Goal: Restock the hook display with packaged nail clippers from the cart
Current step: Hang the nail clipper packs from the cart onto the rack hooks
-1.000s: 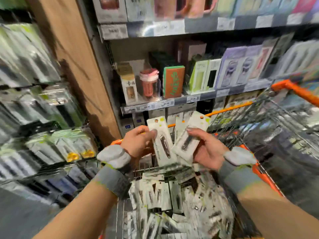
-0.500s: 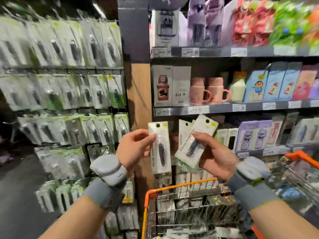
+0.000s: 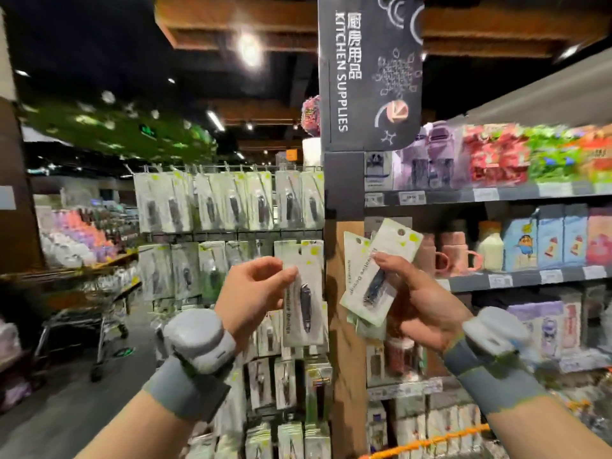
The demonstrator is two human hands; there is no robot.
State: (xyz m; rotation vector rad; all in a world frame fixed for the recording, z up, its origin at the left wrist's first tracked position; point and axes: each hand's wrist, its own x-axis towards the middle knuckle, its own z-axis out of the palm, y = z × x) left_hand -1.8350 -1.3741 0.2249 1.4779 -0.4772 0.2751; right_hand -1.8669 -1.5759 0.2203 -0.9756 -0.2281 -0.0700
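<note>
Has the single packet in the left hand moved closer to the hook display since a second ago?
Yes. The left hand has carried its nail clipper packet up from above the cart and leftward, so it now overlaps the hook display beside the wooden post.

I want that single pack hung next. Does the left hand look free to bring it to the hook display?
Probably yes. The left hand pinches one nail clipper pack right in front of the hook display, with nothing between them. The right hand holds its own packs off to the side.
</note>
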